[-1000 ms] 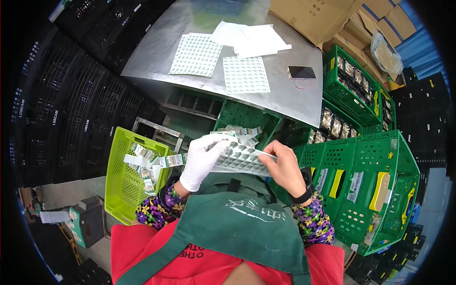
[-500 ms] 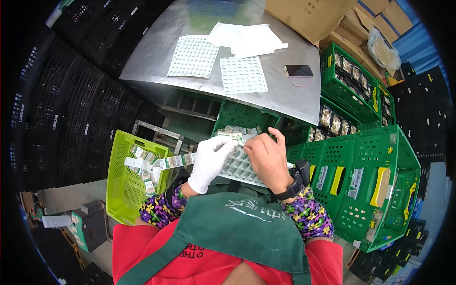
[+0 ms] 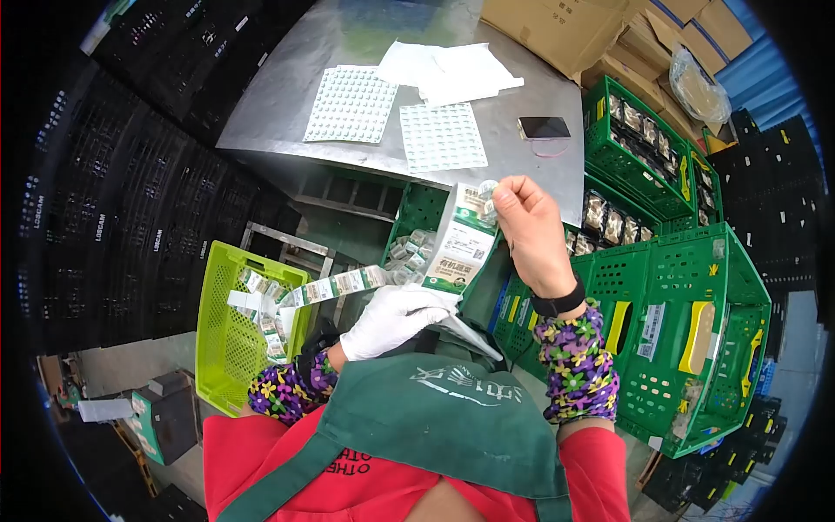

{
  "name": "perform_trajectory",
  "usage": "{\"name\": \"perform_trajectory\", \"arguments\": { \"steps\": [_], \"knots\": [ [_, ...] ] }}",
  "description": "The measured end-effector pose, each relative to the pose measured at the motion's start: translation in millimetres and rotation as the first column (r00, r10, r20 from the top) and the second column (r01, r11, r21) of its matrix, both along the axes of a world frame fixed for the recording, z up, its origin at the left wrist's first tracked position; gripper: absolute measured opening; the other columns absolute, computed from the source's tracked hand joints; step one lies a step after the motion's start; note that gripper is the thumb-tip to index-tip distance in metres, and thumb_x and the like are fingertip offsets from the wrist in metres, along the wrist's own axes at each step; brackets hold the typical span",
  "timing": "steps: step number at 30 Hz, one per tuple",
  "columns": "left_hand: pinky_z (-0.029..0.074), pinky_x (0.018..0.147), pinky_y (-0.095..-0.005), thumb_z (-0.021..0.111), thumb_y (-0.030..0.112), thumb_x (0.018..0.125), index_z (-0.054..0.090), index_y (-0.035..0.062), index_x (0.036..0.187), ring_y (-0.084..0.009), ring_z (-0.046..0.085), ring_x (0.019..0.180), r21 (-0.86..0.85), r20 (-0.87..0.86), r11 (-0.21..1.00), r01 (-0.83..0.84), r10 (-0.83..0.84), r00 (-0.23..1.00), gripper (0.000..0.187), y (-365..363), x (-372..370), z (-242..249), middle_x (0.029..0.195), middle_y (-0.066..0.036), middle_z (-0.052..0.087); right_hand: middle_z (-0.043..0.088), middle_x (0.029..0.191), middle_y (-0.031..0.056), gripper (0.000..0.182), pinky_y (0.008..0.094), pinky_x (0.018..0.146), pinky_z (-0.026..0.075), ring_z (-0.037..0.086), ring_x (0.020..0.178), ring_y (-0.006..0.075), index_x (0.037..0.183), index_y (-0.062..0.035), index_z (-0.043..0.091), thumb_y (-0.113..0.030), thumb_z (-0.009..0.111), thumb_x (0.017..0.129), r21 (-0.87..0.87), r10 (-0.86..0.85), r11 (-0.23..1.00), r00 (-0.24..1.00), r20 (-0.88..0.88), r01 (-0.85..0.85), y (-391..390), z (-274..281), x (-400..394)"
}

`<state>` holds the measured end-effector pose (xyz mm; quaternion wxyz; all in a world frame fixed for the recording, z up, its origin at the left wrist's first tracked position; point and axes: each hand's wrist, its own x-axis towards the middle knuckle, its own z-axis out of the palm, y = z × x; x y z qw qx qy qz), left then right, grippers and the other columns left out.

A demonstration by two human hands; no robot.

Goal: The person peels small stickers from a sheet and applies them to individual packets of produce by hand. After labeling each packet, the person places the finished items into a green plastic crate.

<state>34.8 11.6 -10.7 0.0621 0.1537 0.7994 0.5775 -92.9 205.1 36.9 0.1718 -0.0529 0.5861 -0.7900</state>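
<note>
My left hand [image 3: 391, 320], in a white glove, is closed at the lower end of a white-and-green printed label [image 3: 461, 248]. My bare right hand [image 3: 537, 233] pinches the label's top corner, where small round clear stickers [image 3: 489, 193] show. The label stands tilted between both hands. A sheet [image 3: 474, 337] lies tilted under the left hand, seen almost edge-on. From the lime-green basket [image 3: 213, 326], a strip of folded labels [image 3: 339, 284] stretches towards the left hand. Several folded labels [image 3: 410, 252] lie in the green crate [image 3: 424, 209] behind.
On the metal table [image 3: 278, 113] are sticker sheets [image 3: 352, 103], white papers [image 3: 461, 71] and a phone [image 3: 544, 128]. Green crates [image 3: 644, 331] stand at right, some holding packed goods. Stacked black crates [image 3: 113, 209] line the left; a cardboard box [image 3: 548, 35] sits at the back.
My right hand has moved up and away, and the label now stands upright between the hands. My left hand has lowered. The sheet on my lap has tipped from face-up to nearly edge-on.
</note>
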Motion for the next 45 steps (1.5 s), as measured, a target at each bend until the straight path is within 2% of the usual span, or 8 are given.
{"name": "perform_trajectory", "arguments": {
  "steps": [6, 12, 15, 18, 20, 23, 38, 45],
  "knots": [
    [0.053, 0.071, -0.0343, 0.071, 0.013, 0.085, 0.074, 0.0083, 0.099, -0.0241, 0.068, 0.077, 0.065, -0.165, 0.962, -0.266, 0.273, 0.948, 0.015, 2, -4, -4, 0.089, -0.008, 0.072, 0.056, 0.073, -0.0078, 0.012, 0.0173, 0.056, 0.035, 0.044, 0.064, -0.0013, 0.086, -0.0032, 0.058, -0.01, 0.064, 0.094, 0.207, 0.034, 0.977, 0.998, 0.054, -0.045, -12, -15, 44],
    [0.053, 0.07, -0.0363, 0.074, 0.016, 0.081, 0.073, 0.0111, 0.101, -0.027, 0.066, 0.077, -0.188, -0.383, 0.952, -0.242, 0.156, 0.911, 0.02, 3, -6, -1, 0.091, -0.006, 0.071, 0.056, 0.07, -0.0072, 0.016, 0.0193, 0.054, 0.036, 0.046, 0.062, -0.0002, 0.086, -0.0025, 0.058, -0.014, 0.067, 0.093, 0.269, 0.088, 0.957, 0.993, 0.078, -0.106, -17, -32, 56],
    [0.053, 0.07, -0.0369, 0.074, 0.019, 0.081, 0.073, 0.0136, 0.102, -0.0272, 0.066, 0.078, -0.269, -0.426, 0.935, -0.23, 0.099, 0.899, 0.022, 3, -6, 7, 0.094, -0.006, 0.07, 0.057, 0.071, -0.0069, 0.021, 0.0221, 0.054, 0.037, 0.048, 0.064, 0.0012, 0.086, -0.0019, 0.059, -0.02, 0.065, 0.095, 0.697, 0.185, 0.71, 0.982, -0.05, -0.098, -10, -29, 49],
    [0.053, 0.07, -0.0369, 0.073, 0.021, 0.081, 0.074, 0.0155, 0.101, -0.0271, 0.066, 0.078, -0.256, -0.424, 0.951, -0.176, 0.054, 0.904, 0.021, 1, -8, 6, 0.095, -0.006, 0.07, 0.059, 0.074, -0.0061, 0.02, 0.0212, 0.056, 0.038, 0.048, 0.066, 0.0007, 0.089, -0.002, 0.06, -0.02, 0.065, 0.095, 0.231, 0.257, 0.931, 0.957, 0.136, -0.283, -8, -30, 46],
    [0.053, 0.071, -0.0368, 0.073, 0.022, 0.082, 0.074, 0.0158, 0.1, -0.0272, 0.066, 0.078, -0.219, -0.417, 0.967, -0.128, 0.026, 0.908, 0.019, 3, -6, 1, 0.095, -0.007, 0.07, 0.06, 0.078, -0.0055, 0.018, 0.0202, 0.058, 0.038, 0.048, 0.068, 0.0002, 0.09, -0.0019, 0.06, -0.019, 0.064, 0.096, 0.297, 0.301, 0.896, 0.943, 0.142, -0.331, -5, -18, 40],
    [0.053, 0.074, -0.0347, 0.071, 0.021, 0.086, 0.075, 0.0119, 0.099, -0.0269, 0.068, 0.083, -0.152, -0.071, 0.988, -0.021, 0.01, 0.997, 0.016, 6, 3, -10, 0.092, -0.008, 0.071, 0.061, 0.081, -0.0051, 0.014, 0.0191, 0.063, 0.039, 0.048, 0.071, 0.0, 0.09, -0.0022, 0.059, -0.014, 0.06, 0.098, 0.067, 0.017, 0.998, 1.0, -0.017, -0.016, -9, -6, 28],
    [0.053, 0.072, -0.0345, 0.071, 0.014, 0.085, 0.073, 0.0081, 0.101, -0.027, 0.069, 0.08, 0.013, -0.061, 0.957, -0.288, 0.289, 0.955, 0.017, 7, -3, 6, 0.092, -0.011, 0.071, 0.057, 0.092, -0.0019, 0.018, 0.0198, 0.06, 0.04, 0.045, 0.066, 0.0031, 0.103, -0.0016, 0.058, 0.003, 0.064, 0.087, 0.215, -0.212, 0.938, 0.942, -0.261, 0.271, -27, -30, 61],
    [0.054, 0.071, -0.0379, 0.073, 0.017, 0.081, 0.072, 0.0103, 0.103, -0.0288, 0.067, 0.08, -0.186, -0.373, 0.938, -0.292, 0.208, 0.904, 0.023, 7, -4, -2, 0.091, -0.01, 0.07, 0.067, 0.084, 0.0125, 0.016, 0.0331, 0.072, 0.049, 0.066, 0.078, 0.029, 0.093, -0.0047, 0.062, -0.019, 0.067, 0.087, 0.625, 0.095, 0.771, 0.947, -0.307, 0.125, -24, -21, 56]
  ]
}}
